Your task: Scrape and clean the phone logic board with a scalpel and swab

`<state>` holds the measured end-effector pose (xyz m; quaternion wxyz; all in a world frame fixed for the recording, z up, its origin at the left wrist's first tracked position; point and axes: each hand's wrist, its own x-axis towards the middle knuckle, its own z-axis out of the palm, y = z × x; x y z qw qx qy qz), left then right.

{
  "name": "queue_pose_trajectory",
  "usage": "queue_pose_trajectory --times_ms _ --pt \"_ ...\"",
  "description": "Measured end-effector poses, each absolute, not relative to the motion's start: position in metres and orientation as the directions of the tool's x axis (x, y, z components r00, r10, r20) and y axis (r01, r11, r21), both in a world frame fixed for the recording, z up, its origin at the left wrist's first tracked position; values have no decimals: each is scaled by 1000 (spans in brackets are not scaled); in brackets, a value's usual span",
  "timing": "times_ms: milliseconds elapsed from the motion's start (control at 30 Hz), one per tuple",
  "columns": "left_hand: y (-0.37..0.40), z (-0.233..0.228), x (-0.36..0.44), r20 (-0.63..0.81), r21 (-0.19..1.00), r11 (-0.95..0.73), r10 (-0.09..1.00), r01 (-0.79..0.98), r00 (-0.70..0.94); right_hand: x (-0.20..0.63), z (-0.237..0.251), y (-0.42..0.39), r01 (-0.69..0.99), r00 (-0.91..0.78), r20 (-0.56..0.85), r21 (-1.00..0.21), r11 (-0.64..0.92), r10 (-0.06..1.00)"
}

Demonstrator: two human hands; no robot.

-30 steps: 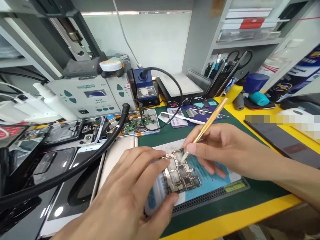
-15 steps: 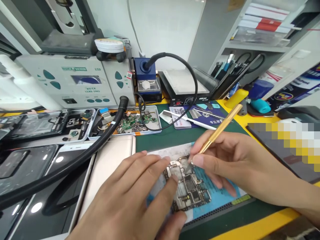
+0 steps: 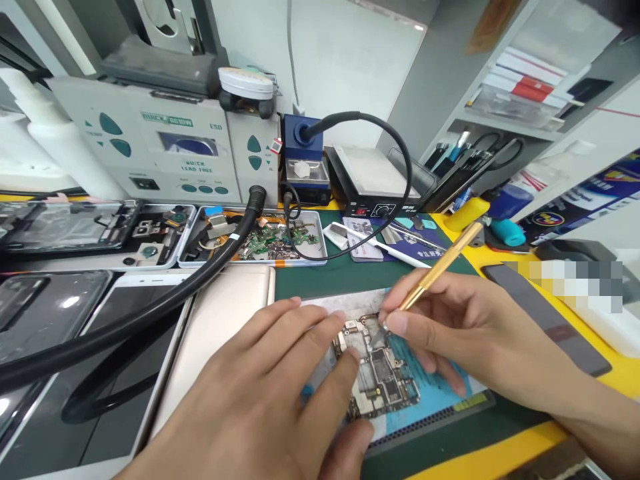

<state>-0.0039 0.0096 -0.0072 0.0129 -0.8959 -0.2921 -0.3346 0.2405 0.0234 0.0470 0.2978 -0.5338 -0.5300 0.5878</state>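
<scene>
Brass-coloured, slim metal tool [image 3: 440, 265] was pinched between thumb and fingers of the right hand [image 3: 465, 333], pen-fashion. Its long axis ran from upper right, out over the yellow desk edge [image 3: 500, 460], down-left to a small grey blade tip. That tip met the upper part of the bare phone circuit board [image 3: 380, 373], at a silver shielded patch near the board's top end.

The board lay flat on a blue-and-white printed work mat [image 3: 440, 393], long axis running from upper left to lower right. It sat directly between the two hands: just left of and below the right hand, just right of the left hand [image 3: 260, 407].

The left hand lay palm down with fingers spread, not clenched on anything. Its fingertips pressed the board's left edge, and the thumb sat near the board's lower end. Both hands were in contact range; the left was the one bearing on the board itself, the right reached it only through the tool.

The mat rested on a dark green desk cover [image 3: 320, 280]. A gold-toned phone back shell [image 3: 220, 327] lay just left of the mat. A thick black hose [image 3: 150, 320] crossed above that shell. Behind stood a grey rework station [image 3: 150, 147], a metal tray of green board scraps [image 3: 265, 240] and a blue soldering stand [image 3: 300, 157].
</scene>
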Motion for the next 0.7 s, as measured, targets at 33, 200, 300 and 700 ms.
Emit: queue_pose_trajectory --times_ms 33,200,300,700 --pt "9 -6 -4 619 185 -833 511 522 596 241 46 23 216 -252 -308 -942 -257 917" --pt "5 -3 -2 607 260 -816 554 517 570 244 42 23 223 -235 -301 -942 -250 924" --pt "7 -2 -2 628 296 -811 563 504 537 245 41 24 201 -222 -282 -950 -239 933" --pt "12 -3 -4 633 308 -845 525 437 569 246 44 28 177 -250 -157 -978 -114 955"
